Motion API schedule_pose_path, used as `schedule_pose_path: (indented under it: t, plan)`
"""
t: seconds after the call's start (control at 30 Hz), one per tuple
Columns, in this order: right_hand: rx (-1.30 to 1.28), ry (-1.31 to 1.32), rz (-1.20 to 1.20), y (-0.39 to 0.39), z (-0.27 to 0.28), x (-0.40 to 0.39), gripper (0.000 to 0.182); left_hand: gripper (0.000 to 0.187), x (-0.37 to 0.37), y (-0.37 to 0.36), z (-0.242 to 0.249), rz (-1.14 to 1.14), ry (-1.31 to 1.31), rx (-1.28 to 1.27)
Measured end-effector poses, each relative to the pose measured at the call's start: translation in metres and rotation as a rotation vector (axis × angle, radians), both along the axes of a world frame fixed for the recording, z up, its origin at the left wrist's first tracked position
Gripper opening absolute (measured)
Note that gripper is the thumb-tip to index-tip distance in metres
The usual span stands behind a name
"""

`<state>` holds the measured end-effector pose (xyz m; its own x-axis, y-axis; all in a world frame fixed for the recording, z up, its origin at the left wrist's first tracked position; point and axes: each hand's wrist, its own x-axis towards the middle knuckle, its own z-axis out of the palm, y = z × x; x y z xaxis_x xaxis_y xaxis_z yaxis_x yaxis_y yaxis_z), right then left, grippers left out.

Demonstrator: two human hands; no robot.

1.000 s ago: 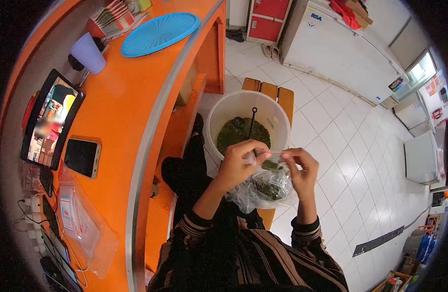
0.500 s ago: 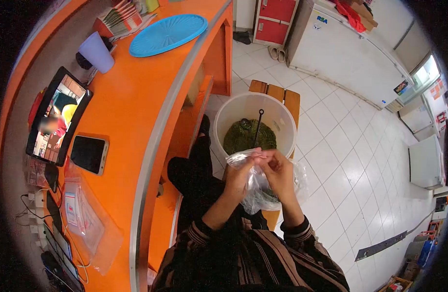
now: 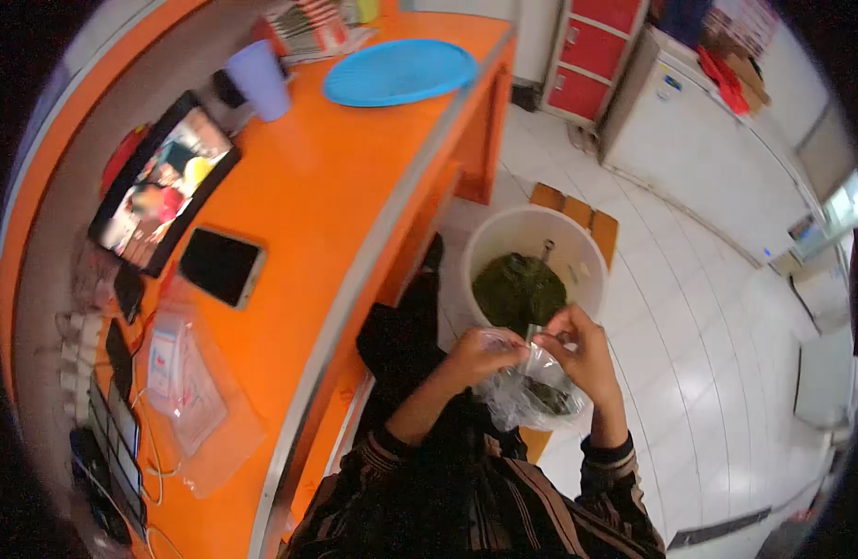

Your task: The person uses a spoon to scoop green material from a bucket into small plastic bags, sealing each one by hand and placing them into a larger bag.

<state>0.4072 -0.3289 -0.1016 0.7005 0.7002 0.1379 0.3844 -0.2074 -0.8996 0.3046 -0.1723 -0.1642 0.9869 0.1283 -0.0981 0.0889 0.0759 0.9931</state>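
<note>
A clear plastic bag (image 3: 511,399) hangs between my two hands just in front of the bucket, with something dark green inside it. My left hand (image 3: 487,358) pinches the bag's top edge on the left. On the right, my right hand (image 3: 580,349) is closed on the bag's upper edge, thumb against fingers. Beyond them stands a white bucket (image 3: 585,244), partly filled with a dark green, finely chopped mass (image 3: 508,293). A dark handle with a ring end (image 3: 547,248) sticks out of that mass. The bag's lower part lies over the wooden bench.
The bucket rests on a slatted wooden bench (image 3: 604,228). To my left runs an orange counter (image 3: 336,186) holding a blue tray (image 3: 401,73), a purple cup (image 3: 261,82), a lit screen (image 3: 168,182), a phone (image 3: 222,267) and plastic bags (image 3: 191,382). A white freezer (image 3: 699,154) stands back right.
The view has turned left, so counter and bucket appear further right. My hands have moved slightly apart along the bag's edge, and the green contents show more clearly.
</note>
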Motion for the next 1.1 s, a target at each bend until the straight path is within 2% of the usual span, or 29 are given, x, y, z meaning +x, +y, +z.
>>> schedule_pose_path:
  t: [0.03,0.1,0.17,0.23,0.27,0.33,0.37,0.43,0.47,0.5,0.53,0.57,0.6,0.63,0.7,0.73,0.77,0.83,0.9,0.93,0.97,1.0,1.03,1.07,1.1]
  plan:
    - [-0.009,-0.250,-0.027,0.006,0.003,-0.002,0.028,0.020,-0.001,-0.001,-0.003,0.065,-0.078,0.052]
    - [-0.105,-0.839,-0.250,0.017,0.017,-0.007,0.030,0.019,-0.003,0.001,-0.005,0.141,-0.145,0.099]
    - [-0.110,-0.846,-0.209,0.018,0.006,-0.009,0.030,0.019,-0.001,0.003,-0.004,0.212,-0.211,0.145]
    - [-0.058,-0.063,0.051,0.015,-0.025,-0.011,0.021,0.017,-0.003,0.003,0.000,0.197,-0.261,0.472]
    - [-0.047,-0.062,0.075,0.012,-0.040,-0.010,0.021,0.017,-0.004,0.003,-0.002,0.219,-0.254,0.486]
    - [0.047,0.297,0.105,0.017,-0.049,-0.005,0.012,0.019,-0.004,0.002,-0.004,0.198,-0.248,0.286]
    - [0.049,0.293,0.118,0.016,-0.050,-0.004,0.012,0.019,-0.005,0.002,-0.007,0.210,-0.250,0.291]
    - [0.077,0.409,0.238,0.019,-0.029,-0.010,0.016,0.018,-0.005,0.004,-0.011,0.076,-0.177,-0.036]
    - [-0.023,0.425,0.327,0.017,-0.035,-0.003,0.017,0.018,-0.007,0.002,-0.013,0.081,-0.179,-0.034]
    - [-0.023,0.425,0.330,0.016,-0.038,-0.003,0.017,0.017,-0.008,-0.001,-0.013,0.124,-0.254,0.256]
    - [-0.097,0.196,0.345,0.016,-0.040,-0.002,0.016,0.016,-0.008,-0.002,-0.013,0.166,-0.327,0.547]
    - [-0.168,-0.035,0.355,0.015,-0.044,-0.002,0.014,0.016,-0.006,0.001,-0.014,0.168,-0.329,0.549]
    - [-0.283,-0.090,0.145,0.017,-0.047,-0.007,0.020,0.015,-0.004,0.005,-0.013,0.162,-0.247,0.744]
    - [-0.287,-0.089,0.144,0.018,-0.047,-0.008,0.020,0.013,-0.001,0.007,-0.013,0.152,-0.160,0.933]
    - [-0.367,-0.350,-0.015,0.024,-0.038,-0.011,0.018,0.015,0.004,0.009,-0.012,0.184,-0.180,0.926]
    - [-0.375,-0.457,0.010,0.026,-0.041,-0.007,0.019,0.018,0.009,0.009,-0.011,0.214,-0.203,0.927]
    - [-0.390,-0.450,-0.017,0.030,-0.041,-0.004,0.019,0.018,0.013,0.008,-0.013,0.187,-0.214,0.915]
    - [-0.069,-0.710,-0.097,0.043,-0.030,-0.007,0.015,0.017,0.017,-0.001,-0.022,0.169,-0.349,0.880]
    - [-0.103,-0.589,-0.200,0.038,-0.023,-0.006,0.020,0.017,0.015,-0.003,-0.010,0.039,-0.325,0.844]
    - [-0.092,-0.483,-0.269,0.035,-0.021,-0.003,0.026,0.018,0.012,-0.002,0.010,0.072,-0.181,0.833]
    - [-0.121,-0.484,-0.302,0.035,-0.020,0.001,0.026,0.019,0.012,0.000,0.022,0.106,-0.034,0.824]
    - [-0.014,-0.219,-0.280,0.034,-0.022,0.006,0.030,0.019,0.014,0.001,0.024,0.072,-0.044,0.803]
    - [0.104,0.047,-0.258,0.032,-0.024,0.010,0.034,0.025,0.016,0.002,0.024,0.138,-0.148,0.786]
    - [0.092,0.047,-0.285,0.028,-0.022,0.016,0.034,0.031,0.017,0.002,0.024,0.210,-0.250,0.768]
    - [0.124,0.142,-0.218,0.025,-0.020,0.022,0.036,0.031,0.017,0.001,0.032,0.191,-0.258,0.757]
